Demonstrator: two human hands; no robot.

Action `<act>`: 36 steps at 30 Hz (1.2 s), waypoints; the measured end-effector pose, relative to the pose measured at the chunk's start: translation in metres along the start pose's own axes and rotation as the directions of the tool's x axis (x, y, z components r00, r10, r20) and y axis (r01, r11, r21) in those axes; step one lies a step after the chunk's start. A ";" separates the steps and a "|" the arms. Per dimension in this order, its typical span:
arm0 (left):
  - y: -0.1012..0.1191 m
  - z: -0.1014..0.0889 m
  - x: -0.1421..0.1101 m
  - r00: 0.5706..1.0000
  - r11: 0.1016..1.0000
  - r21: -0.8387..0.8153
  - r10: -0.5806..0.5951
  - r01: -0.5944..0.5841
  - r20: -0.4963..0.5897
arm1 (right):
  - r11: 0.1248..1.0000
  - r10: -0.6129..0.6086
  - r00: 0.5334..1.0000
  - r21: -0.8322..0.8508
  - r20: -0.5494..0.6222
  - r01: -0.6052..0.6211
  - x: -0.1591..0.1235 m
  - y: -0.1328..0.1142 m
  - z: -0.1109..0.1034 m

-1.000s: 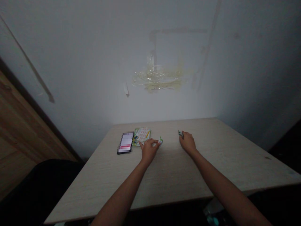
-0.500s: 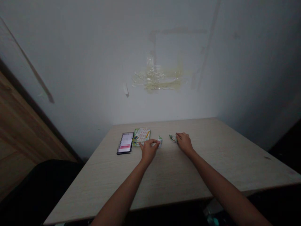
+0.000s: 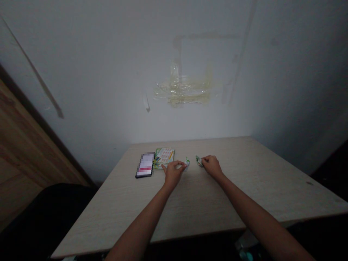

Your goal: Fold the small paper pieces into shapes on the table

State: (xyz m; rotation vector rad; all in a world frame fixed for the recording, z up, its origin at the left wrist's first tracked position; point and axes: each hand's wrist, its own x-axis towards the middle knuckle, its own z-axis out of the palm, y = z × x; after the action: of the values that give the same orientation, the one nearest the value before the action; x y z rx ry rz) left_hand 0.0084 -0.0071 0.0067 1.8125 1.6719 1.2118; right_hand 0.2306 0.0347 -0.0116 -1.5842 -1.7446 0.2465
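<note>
My left hand (image 3: 174, 172) is closed in a pinch on a small green-and-white printed piece (image 3: 187, 164), which looks like a scrap of wrapper or paper. Across a short gap, my right hand (image 3: 212, 166) pinches a second green-and-white printed piece (image 3: 199, 161), crumpled or folded in shape. The two pieces are apart from each other. Just behind my left hand lies a flat printed green, white and yellow sheet or packet (image 3: 165, 155), its near edge partly hidden by the fingers.
A phone (image 3: 145, 165) with a lit, blurred screen lies left of the printed sheet. The pale wooden table (image 3: 206, 203) meets a wall (image 3: 108, 72) carrying old clear tape (image 3: 187, 90). A dark chair-like shape (image 3: 49, 214) stands at the left.
My left hand has shifted slightly right with its piece. My right hand has moved a little left and turned, and its piece now shows more upright.
</note>
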 end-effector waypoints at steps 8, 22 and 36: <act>0.000 0.001 0.000 1.000 1.000 0.000 -0.008 0.008 0.004 | 0.997 0.029 1.000 0.074 -0.008 -0.029 -0.002 -0.005 0.003; 0.004 0.008 -0.004 1.000 0.999 -0.052 0.006 -0.005 0.022 | 0.896 0.115 0.992 0.435 -0.044 -0.084 -0.007 -0.026 0.015; 0.011 0.008 -0.009 0.999 0.998 -0.061 0.012 -0.014 -0.043 | 0.870 0.028 0.999 0.491 0.021 -0.035 -0.018 -0.044 0.022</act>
State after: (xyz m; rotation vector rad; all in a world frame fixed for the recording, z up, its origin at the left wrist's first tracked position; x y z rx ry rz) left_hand 0.0221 -0.0159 0.0074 1.7755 1.6296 1.3013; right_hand 0.1819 0.0160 -0.0084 -1.2345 -1.5075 0.6648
